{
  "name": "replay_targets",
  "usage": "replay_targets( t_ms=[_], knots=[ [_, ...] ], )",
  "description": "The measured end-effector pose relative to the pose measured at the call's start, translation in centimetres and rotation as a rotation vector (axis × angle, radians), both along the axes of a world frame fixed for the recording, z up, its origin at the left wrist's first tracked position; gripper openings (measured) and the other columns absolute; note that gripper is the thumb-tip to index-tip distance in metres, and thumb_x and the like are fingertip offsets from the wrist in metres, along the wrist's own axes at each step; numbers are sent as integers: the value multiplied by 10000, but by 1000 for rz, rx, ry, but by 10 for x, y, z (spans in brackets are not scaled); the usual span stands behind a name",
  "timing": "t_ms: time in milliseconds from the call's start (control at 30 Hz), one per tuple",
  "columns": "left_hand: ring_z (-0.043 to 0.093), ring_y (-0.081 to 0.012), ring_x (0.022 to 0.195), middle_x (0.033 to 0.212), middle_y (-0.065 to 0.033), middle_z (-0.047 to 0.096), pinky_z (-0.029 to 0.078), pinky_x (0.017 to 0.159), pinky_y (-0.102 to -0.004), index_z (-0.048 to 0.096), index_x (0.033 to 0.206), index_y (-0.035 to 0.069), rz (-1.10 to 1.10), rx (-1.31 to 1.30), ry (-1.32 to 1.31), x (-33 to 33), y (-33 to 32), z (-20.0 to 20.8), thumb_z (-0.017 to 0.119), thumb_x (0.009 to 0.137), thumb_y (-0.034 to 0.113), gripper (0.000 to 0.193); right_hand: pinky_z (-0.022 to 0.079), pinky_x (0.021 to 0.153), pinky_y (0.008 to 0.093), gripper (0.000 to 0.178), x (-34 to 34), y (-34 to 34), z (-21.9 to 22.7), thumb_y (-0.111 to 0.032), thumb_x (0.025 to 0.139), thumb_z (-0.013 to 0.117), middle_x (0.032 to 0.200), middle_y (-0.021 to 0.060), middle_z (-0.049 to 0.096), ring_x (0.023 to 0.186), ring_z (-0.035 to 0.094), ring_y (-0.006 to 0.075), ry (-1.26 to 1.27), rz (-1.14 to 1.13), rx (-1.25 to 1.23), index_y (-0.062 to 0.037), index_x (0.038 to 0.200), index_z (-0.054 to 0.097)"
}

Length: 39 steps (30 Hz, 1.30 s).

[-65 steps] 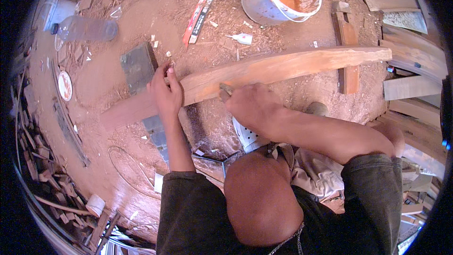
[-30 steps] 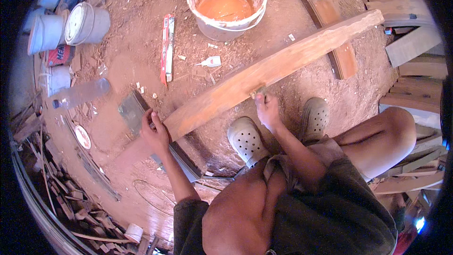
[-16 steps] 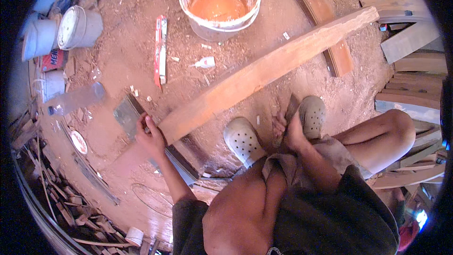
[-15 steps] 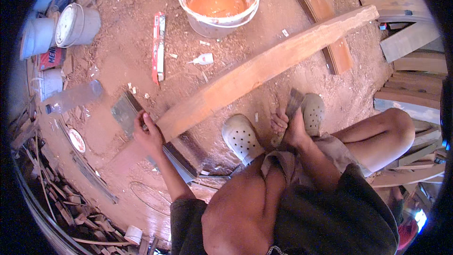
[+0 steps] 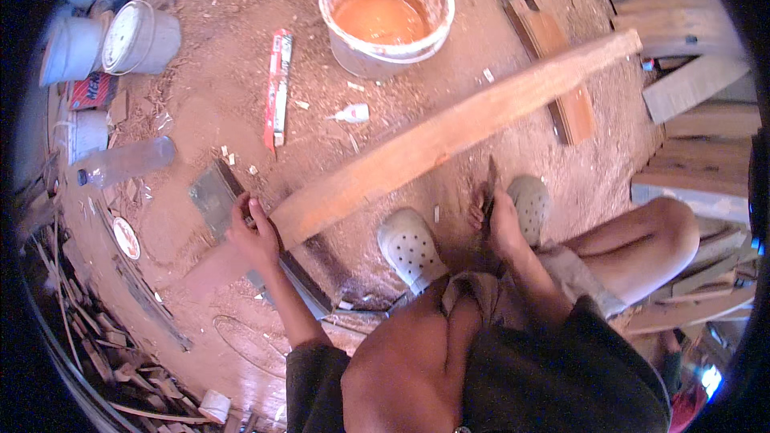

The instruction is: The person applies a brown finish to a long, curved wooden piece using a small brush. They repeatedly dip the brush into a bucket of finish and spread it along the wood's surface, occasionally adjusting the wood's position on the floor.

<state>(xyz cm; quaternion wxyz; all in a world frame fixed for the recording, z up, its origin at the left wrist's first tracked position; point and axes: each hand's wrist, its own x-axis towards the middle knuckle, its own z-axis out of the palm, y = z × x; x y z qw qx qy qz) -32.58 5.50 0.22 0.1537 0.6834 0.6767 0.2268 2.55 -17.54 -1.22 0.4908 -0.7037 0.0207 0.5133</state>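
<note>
A long wooden plank (image 5: pixel 449 140) slants across the middle, rising to the upper right. My left hand (image 5: pixel 255 234) lies across its lower-left part, fingers curled at the far edge, gripping it. Beneath that part is a dark greenish block (image 5: pixel 215 196), partly hidden by the plank and my hand. My right hand (image 5: pixel 499 216), between my feet, is closed around a flat tool that looks like a putty knife (image 5: pixel 492 168). The tool is edge-on, pointing away from me, short of the plank. Its handle is mostly hidden in my fingers.
A bucket of orange liquid (image 5: pixel 383 20) stands beyond the plank. Nearer lie a small white bottle (image 5: pixel 353 114) and a long red-and-white box (image 5: pixel 278 92). A brown wooden piece (image 5: pixel 573 108) lies under the plank's right part. Lidded buckets (image 5: pixel 143 38), a clear bottle (image 5: pixel 132 162) and scrap wood are left.
The putty knife has turned from showing its broad face to edge-on, its tip slightly further left. My left hand stays on the plank. The whole view has shifted slightly.
</note>
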Motion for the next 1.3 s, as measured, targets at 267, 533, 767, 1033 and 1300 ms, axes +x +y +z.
replay_targets(
  t_ms=[267, 533, 767, 1033, 1300],
  knots=[
    [697, -299, 926, 990, -176, 728, 534, 803, -402, 678, 1158, 21, 84, -80, -86, 7, 0, 11, 599, 972, 284, 332, 440, 899, 473, 254, 82, 85, 126, -300, 957, 629, 826, 184, 696, 765, 676, 366, -1218, 859, -218, -51, 984, 664],
    [686, -273, 953, 1032, -151, 728, 492, 862, -382, 681, 1167, 37, 71, -78, -20, 13, 0, 16, 605, 966, 299, 339, 279, 1085, 585, 241, 78, 131, 120, -351, 944, 614, 860, 89, 700, 882, 686, 282, -1360, 1257, -166, -131, 966, 709],
    [689, -273, 937, 1050, -145, 727, 512, 852, -386, 684, 1165, 40, 76, -95, -18, 4, 2, 15, 600, 966, 297, 336, 325, 1060, 546, 245, 52, 136, 99, -368, 923, 643, 910, 52, 704, 935, 674, 244, -1399, 1373, -82, -143, 990, 712],
    [690, -280, 935, 1051, -146, 726, 527, 822, -378, 683, 1156, 36, 27, -32, -1, 8, 2, 12, 609, 966, 309, 341, 419, 947, 463, 234, 9, 142, 103, -320, 930, 651, 877, 78, 695, 893, 671, 249, -1344, 1341, -55, -92, 969, 684],
    [664, -320, 971, 1075, -174, 711, 516, 837, -408, 674, 1175, 34, 147, -158, -151, -3, 1, 6, 596, 974, 307, 348, 517, 745, 486, 224, 55, 204, 162, -168, 968, 558, 875, 225, 662, 879, 653, 426, -1099, 677, 49, 4, 1100, 611]
  ],
)
